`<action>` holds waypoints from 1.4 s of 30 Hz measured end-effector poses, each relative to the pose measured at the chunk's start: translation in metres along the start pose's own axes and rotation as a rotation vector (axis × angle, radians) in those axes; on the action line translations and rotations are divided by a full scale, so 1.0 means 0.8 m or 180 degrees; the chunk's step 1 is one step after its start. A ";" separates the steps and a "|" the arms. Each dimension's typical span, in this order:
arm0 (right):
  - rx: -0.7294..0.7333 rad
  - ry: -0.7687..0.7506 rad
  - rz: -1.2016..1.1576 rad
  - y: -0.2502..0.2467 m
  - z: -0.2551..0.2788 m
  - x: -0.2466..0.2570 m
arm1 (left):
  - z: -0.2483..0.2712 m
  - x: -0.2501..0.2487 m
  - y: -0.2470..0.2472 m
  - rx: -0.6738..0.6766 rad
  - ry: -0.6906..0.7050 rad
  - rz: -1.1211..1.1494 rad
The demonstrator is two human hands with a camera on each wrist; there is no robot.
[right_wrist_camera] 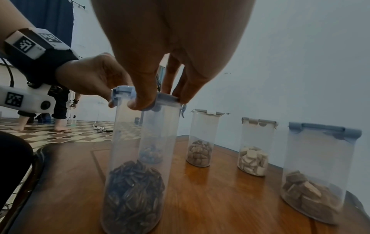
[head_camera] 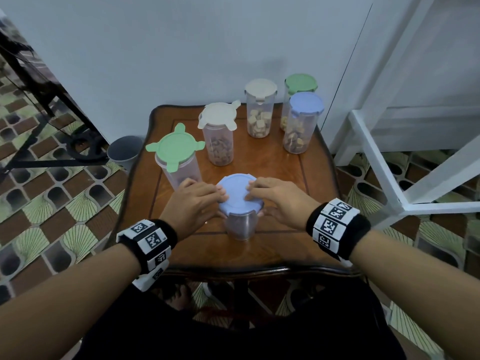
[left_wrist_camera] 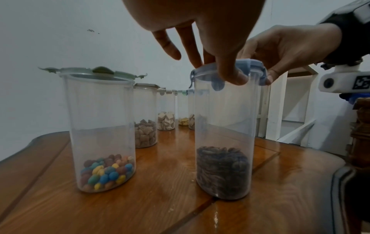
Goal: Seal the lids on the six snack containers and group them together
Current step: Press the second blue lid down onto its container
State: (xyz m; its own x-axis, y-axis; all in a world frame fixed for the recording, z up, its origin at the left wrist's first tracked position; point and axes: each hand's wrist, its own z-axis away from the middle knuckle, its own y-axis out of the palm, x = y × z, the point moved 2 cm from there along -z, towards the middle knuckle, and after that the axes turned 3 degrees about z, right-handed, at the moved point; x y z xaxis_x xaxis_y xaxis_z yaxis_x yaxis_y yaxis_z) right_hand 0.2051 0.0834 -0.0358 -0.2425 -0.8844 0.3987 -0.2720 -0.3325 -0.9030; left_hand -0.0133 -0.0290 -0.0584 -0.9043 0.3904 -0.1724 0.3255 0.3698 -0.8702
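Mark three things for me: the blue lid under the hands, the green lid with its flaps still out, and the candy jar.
blue lid (head_camera: 235, 193), head view, bare top between the hands.
green lid (head_camera: 174, 149), head view, centre of disc.
candy jar (left_wrist_camera: 100, 126), left wrist view, clear wall.

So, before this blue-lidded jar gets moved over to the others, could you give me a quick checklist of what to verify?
1. Both hands on the lid: ok. The left hand and right hand grip the blue lid from opposite sides.
2. All clips on that lid snapped down: cannot tell; the clips the wrist views show hang down over the rim, but the thumbs cover others.
3. Seed jar upright on the table: ok.
4. Room beside the three closed jars at the back right, by the far blue-lid jar: ok.
5. Remaining lids sealed: not ok. The near green lid and the near beige lid have their tabs splayed out.
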 end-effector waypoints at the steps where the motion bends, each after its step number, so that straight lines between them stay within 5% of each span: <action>1: -0.0015 0.0003 0.0025 0.000 0.000 0.000 | 0.000 0.000 0.001 -0.0032 0.0015 -0.0017; 24: -0.0803 -0.0635 0.0598 0.018 0.001 -0.022 | -0.003 -0.012 0.017 -0.0461 0.0391 -0.0091; 34: -0.0615 -0.0310 0.0434 0.013 0.008 -0.006 | -0.030 0.004 -0.013 0.0573 0.0243 0.0165; 42: -0.0294 -0.0375 0.0602 0.001 -0.002 -0.007 | -0.032 -0.002 -0.011 0.0688 0.0469 0.0149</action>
State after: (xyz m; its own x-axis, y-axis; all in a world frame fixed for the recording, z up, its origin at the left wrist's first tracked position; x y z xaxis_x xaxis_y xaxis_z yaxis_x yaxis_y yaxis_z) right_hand 0.2043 0.0884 -0.0387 -0.1883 -0.9621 0.1975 -0.3176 -0.1306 -0.9392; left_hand -0.0075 -0.0116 -0.0387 -0.8347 0.5271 -0.1595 0.2852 0.1660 -0.9440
